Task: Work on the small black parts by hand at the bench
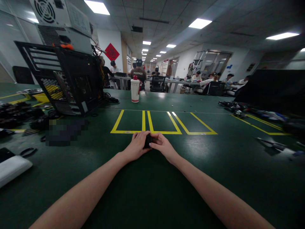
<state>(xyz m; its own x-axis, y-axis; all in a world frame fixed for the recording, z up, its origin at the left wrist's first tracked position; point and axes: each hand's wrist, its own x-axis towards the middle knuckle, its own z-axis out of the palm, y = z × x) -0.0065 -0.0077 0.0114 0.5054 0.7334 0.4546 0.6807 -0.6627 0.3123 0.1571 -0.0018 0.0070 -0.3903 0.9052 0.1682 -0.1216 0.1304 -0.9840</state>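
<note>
A small black object (147, 141) is held between my two hands, low over the green table (152, 187) just in front of the yellow tape. Its kind I cannot make out, since fingers cover much of it. My left hand (137, 144) wraps over its left side, with the back of the hand facing up. From the other side, my right hand (164, 145) grips it with thumb and fingertips. Yellow tape outlines (164, 132) mark several open-ended boxes on the tabletop right beyond my fingers.
A black computer case (71, 79) with a power supply (54, 12) on top stands at left. A white bottle with a red lid (135, 90) stands farther back. Cables (14, 114) lie left, a white object (14, 168) nearer, tools (276, 144) right. People sit at tables beyond.
</note>
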